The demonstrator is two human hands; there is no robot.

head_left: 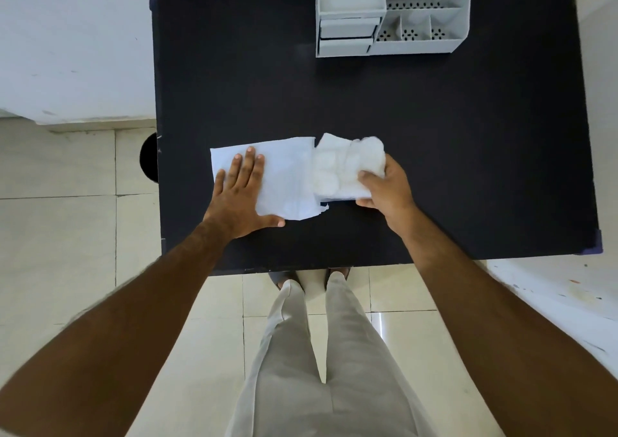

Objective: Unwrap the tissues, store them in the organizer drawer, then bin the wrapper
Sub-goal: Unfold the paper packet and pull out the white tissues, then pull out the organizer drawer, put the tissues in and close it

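One wrapper [284, 179], pale and thin, lies flat on the black table [434, 169], near the front edge and left of centre. One stack of white tissues [344, 169] projects from the wrapper's right end, partly out of it and touching it. One grey organizer [418, 43] stands at the far edge of the table, well apart from the wrapper; two closed drawers [346, 37] are stacked at its front left, and three small perforated compartments sit to their right, with larger open bins behind. One dark round object [148, 157], partly hidden by the table's left edge, sits on the tiled floor; its nature cannot be determined.

The left hand [240, 196] lies palm down on the wrapper's left portion, fingers extended and slightly spread, thumb out along the near edge, pressing it to the table. The right hand [384, 189] is closed on the right end of the tissue stack, thumb on top and fingers curled beneath.
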